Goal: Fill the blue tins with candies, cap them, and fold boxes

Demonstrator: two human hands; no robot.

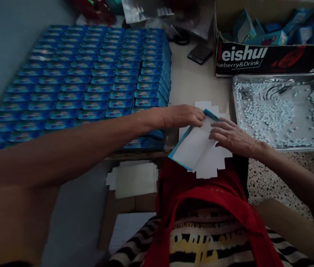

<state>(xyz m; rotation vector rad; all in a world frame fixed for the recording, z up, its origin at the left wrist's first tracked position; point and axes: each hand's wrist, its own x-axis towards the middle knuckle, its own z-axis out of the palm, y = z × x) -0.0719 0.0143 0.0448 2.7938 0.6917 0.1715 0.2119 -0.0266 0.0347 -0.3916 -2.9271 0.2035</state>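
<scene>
A white carton sheet with blue folded edges lies tilted over a stack of flat white die-cut sheets at the table's front edge. My left hand has its fingers closed on the sheet's upper left corner, by a blue strip. On the sheet's upper right edge, beside the same strip, rests my right hand, with its fingers spread and nothing held between them. The undersides of both hands are hidden.
Rows of blue boxes cover the table's left side. At the right sit a metal tray of small pale pieces and a black carton with blue boxes. A small scale lies behind. More sheets are below the table edge.
</scene>
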